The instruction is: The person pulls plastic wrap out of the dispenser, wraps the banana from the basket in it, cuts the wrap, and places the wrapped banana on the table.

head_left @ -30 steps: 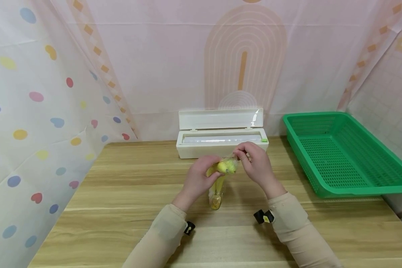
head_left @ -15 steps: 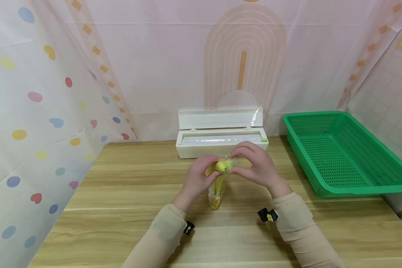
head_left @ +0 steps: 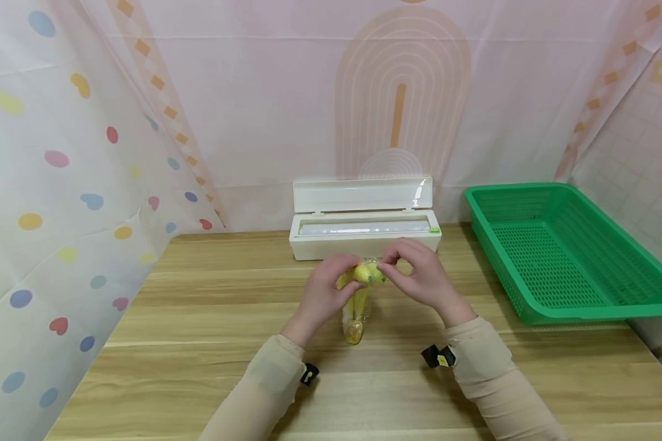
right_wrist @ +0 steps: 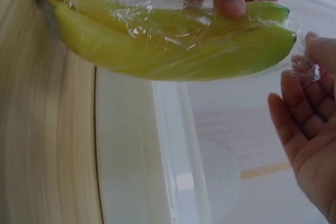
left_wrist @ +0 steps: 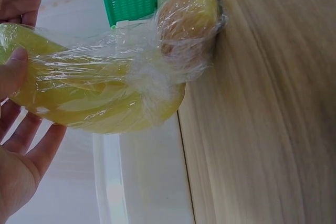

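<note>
A banana (head_left: 358,293) wrapped in clear plastic film (left_wrist: 131,72) stands almost on end in the middle of a pale wooden surface (head_left: 198,318), its stalk end resting on the wood and its tip raised toward the far side. Propped this way, the upper end is free for both hands to work on. The left hand (head_left: 325,294) curls around the upper part of the fruit from the left, thumb and fingers closed on it, apparently to keep it steady. The right hand (head_left: 419,275) meets the tip from the right; its thumb and forefinger pinch a small crumpled tail of the film (right_wrist: 304,67) while the other fingers stay loosely spread, which looks like a way of drawing the loose wrap snug over the tip. The film already clings around the fruit's length and bunches in folds near the stalk. Just beyond the hands, at the far edge of the surface, sits a white cling-film dispenser box (head_left: 364,236) with its lid (head_left: 362,196) tipped up and back, the roll exposed. To the right lies a green perforated plastic basket (head_left: 557,300). Pastel patterned sheets (head_left: 77,184) hang behind and at both sides.
</note>
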